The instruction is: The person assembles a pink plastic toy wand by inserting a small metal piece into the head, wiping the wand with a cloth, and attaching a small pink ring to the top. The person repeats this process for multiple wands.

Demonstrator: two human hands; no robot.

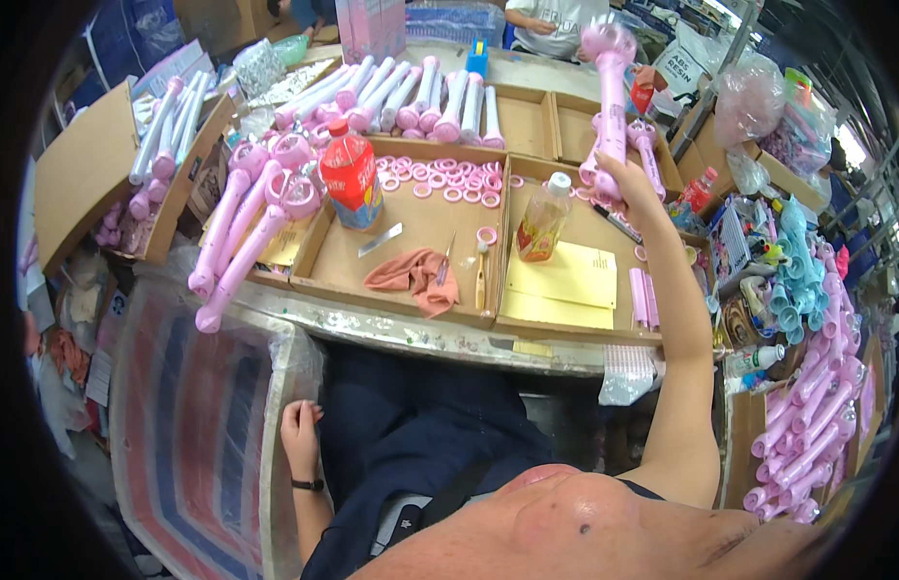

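My right hand (631, 188) reaches out over the right part of the bench. Its fingers are wrapped round the lower end of a pink toy wand (612, 106), which stands nearly upright with a clear round head on top. More pink wands (646, 150) lie in the box just behind it. Down beside my lap, my left hand (301, 432) is loosely closed, with no object visible in it. It is near the plastic-wrapped edge of a striped bin (293, 387). Three pink wands with ring-shaped heads (241, 227) lie at the left of the bench.
Shallow cardboard trays (333, 285) hold pink rings (449, 179), a red-capped bottle (351, 179), a white-capped bottle (544, 217), yellow paper (560, 287), a cloth (420, 280) and a blade (380, 240). White-and-pink wands (372, 92) lie behind. Another person (551, 24) sits across the bench.
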